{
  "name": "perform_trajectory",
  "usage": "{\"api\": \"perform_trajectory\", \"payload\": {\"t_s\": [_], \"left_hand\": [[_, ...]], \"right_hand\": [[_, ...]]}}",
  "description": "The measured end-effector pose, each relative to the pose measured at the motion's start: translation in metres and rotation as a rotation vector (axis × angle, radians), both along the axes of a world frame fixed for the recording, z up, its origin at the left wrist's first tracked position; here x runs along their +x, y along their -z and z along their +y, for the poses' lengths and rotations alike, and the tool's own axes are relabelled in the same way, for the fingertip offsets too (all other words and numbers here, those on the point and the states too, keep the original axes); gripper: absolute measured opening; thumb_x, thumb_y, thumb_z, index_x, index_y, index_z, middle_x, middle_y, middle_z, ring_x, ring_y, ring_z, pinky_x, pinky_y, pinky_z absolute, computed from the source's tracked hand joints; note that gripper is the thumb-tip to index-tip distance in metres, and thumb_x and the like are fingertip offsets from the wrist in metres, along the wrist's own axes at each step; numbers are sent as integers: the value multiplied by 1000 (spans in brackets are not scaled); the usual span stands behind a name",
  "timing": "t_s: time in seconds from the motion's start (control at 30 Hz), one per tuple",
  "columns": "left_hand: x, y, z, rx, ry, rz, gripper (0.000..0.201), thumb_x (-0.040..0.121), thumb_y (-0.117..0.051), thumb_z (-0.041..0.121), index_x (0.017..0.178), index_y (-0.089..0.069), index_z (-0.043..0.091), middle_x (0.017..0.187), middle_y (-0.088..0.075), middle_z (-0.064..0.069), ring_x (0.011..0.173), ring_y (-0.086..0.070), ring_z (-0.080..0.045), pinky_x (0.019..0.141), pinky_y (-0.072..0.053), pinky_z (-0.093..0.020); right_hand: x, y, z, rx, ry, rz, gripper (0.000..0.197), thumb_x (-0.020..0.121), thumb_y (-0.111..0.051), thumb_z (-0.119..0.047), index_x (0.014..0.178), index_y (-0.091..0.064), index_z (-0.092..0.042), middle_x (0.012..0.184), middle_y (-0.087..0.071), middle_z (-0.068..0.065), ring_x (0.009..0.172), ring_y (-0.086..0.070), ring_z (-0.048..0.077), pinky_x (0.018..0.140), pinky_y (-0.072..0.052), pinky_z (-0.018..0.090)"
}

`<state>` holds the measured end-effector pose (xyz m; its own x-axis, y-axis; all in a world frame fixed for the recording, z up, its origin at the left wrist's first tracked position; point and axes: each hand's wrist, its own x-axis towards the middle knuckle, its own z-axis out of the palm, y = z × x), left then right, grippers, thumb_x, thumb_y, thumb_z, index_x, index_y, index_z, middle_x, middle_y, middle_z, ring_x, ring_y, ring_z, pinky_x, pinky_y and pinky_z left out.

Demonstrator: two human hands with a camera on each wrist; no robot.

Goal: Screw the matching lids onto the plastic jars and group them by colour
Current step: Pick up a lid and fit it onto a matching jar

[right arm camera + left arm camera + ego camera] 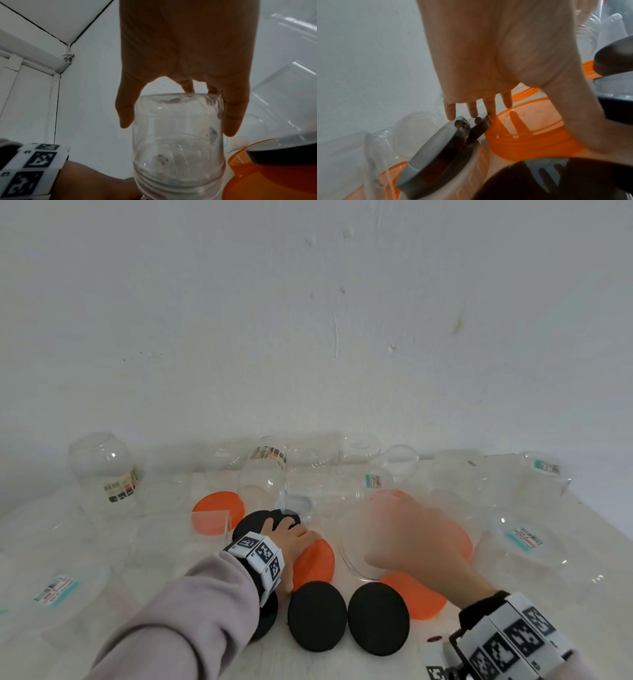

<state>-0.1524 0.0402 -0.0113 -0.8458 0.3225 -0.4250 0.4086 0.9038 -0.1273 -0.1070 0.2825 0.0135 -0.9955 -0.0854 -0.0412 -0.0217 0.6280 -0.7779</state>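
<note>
A person works at a white table crowded with clear plastic jars and loose orange and black lids. The right hand, blurred in the head view, wraps its fingers and thumb around a clear jar, mouth toward the wrist, above an orange lid. The left hand reaches with straight, slightly spread fingers that touch the edge of a black lid propped on its rim; it holds nothing. Risks: the tilted lid may slip or roll from the fingertips, and nearby light jars may topple if a sleeve brushes them.
</note>
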Motion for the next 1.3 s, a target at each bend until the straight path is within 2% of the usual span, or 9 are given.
{"api": "perform_trajectory", "payload": {"t_s": [0.13,0.27,0.37,0.47,0.63,0.8,0.93,1.13,1.3], "left_hand": [[2,-16,-6,49,-1,20,105,68,-81,37,149,-14,31,153,-21,3,144,-10,-24,115,-11,-52],[9,-33,-15,162,-82,30,105,68,-80,43,149,-13,35,154,-18,6,144,-11,-21,115,-10,-48],[13,-40,-20,304,-149,57,90,75,-75,39,146,-20,35,144,-36,8,138,-26,-20,112,-17,-44],[15,-41,-24,417,-179,61,82,79,-72,35,145,-24,32,132,-48,9,129,-36,-18,109,-20,-38],[17,-27,-14,350,-107,43,85,80,-69,45,149,-23,25,144,-41,2,136,-32,-20,116,-17,-40],[7,-9,7,286,-100,27,83,85,-59,54,150,-22,18,152,-32,-4,138,-31,-24,113,-23,-35],[-1,8,20,186,-152,74,86,84,-54,62,148,-23,15,148,-33,-9,133,-36,-30,109,-27,-41],[-4,19,36,97,-251,65,91,79,-58,64,148,-17,21,153,-17,-14,133,-33,-38,107,-26,-51],[-6,23,34,105,-267,74,91,75,-60,66,146,-20,26,143,-33,-14,130,-36,-34,105,-27,-48]], "right_hand": [[2,1,6,8,57,9,118,50,-85,-52,144,-15,-35,106,-16,-13,110,-32,14,92,-33,25],[3,1,8,-2,41,32,117,45,-83,-54,140,-18,-34,111,-16,-17,116,-33,14,95,-36,27],[6,2,8,-17,26,39,122,39,-79,-57,141,-16,-36,115,-16,-19,120,-31,14,97,-36,28],[9,2,6,-38,17,29,120,45,-82,-52,142,-11,-41,112,-17,-17,118,-32,14,96,-36,29],[11,-1,7,-3,38,10,122,38,-78,-59,139,-10,-45,109,-16,-16,118,-31,17,101,-39,34],[12,3,12,60,57,-7,119,51,-87,-48,143,-13,-35,118,-18,-12,123,-31,18,106,-40,40],[13,3,15,49,74,-10,119,54,-87,-47,145,-12,-31,133,-22,-8,129,-30,20,108,-39,42],[16,3,16,5,36,4,117,55,-87,-43,139,-7,-50,121,-21,-11,118,-34,16,104,-39,36],[18,4,17,-81,31,30,106,46,-85,-47,126,-17,-52,125,-30,-9,118,-40,16,101,-44,36]]}}
